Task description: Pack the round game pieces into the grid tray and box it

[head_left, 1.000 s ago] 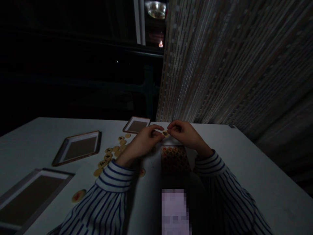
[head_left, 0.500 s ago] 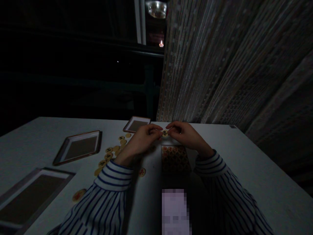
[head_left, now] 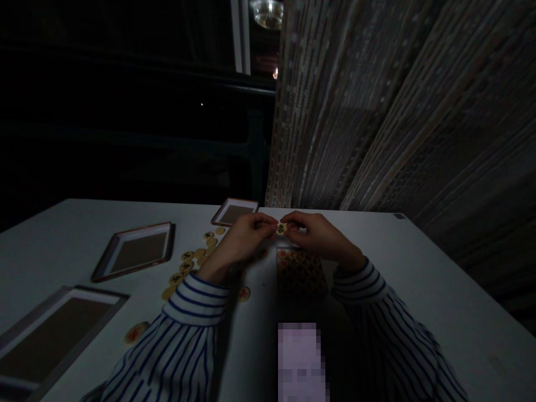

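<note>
Between my two hands is a round, pale xiangqi piece (head_left: 281,229) with a dark character facing me, held up above the far part of the table. My left hand (head_left: 250,233) pinches its left edge between thumb and fingers. At its right edge, my right hand (head_left: 312,231) pinches it the same way. Just below my right hand sits a box (head_left: 301,273) filled with rows of pieces, some with red characters. Loose pieces (head_left: 187,257) lie in a cluster left of my left forearm. One red-marked piece (head_left: 244,293) rests between that forearm and the box.
Three shallow framed trays (head_left: 138,252) stand along the left of the white table (head_left: 397,290). Another red-marked piece (head_left: 136,333) lies near my left sleeve. A pixelated pale rectangle (head_left: 302,363) is at the front. A string curtain (head_left: 335,123) hangs behind the table.
My right hand has shifted slightly left, closing in on my left hand and the piece. The piece has turned a little and its character looks rotated. The table's other things stay put.
</note>
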{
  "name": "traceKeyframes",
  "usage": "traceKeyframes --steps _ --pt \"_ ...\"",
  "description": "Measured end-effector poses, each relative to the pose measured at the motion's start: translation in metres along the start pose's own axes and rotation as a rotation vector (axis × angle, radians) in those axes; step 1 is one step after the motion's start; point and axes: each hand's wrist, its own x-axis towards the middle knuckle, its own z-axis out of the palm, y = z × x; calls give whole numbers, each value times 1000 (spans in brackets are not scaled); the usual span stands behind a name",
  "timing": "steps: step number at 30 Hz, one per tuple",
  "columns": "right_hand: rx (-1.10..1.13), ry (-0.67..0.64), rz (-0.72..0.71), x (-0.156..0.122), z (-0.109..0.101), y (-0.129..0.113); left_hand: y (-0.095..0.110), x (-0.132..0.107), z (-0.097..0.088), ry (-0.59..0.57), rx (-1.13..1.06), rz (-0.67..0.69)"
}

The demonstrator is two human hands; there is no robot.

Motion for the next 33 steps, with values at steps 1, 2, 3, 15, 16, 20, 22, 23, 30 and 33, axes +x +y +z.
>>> traceKeyframes --steps 1,2,3,15,16,20,22,23,30,33 --pt "-27 -11 -12 0 0 -1 0 0 0 3 -6 -10" --pt "-56 -22 -29 0 0 -1 0 0 1 8 -12 -17" --pt "-86 -32 -49 0 0 -2 0 0 1 9 -14 -21" --pt "-310 -113 -120 0 -1 -5 -3 0 1 -30 17 -42" --pt "-322 -113 -119 0 -1 -5 -2 0 2 -30 19 -43" --pt "-349 -117 -117 0 -1 -7 -3 0 2 -49 16 -42" --pt "-355 -126 -114 0 -1 -8 -5 0 2 -60 -7 -55" --pt "-358 -131 -113 0 -1 -8 -5 1 2 -65 -20 -64" --pt "-385 -130 -141 0 2 -6 -3 -1 3 -80 2 -94" --pt "-393 -127 -141 0 3 -4 -4 -2 3 -105 13 -80"
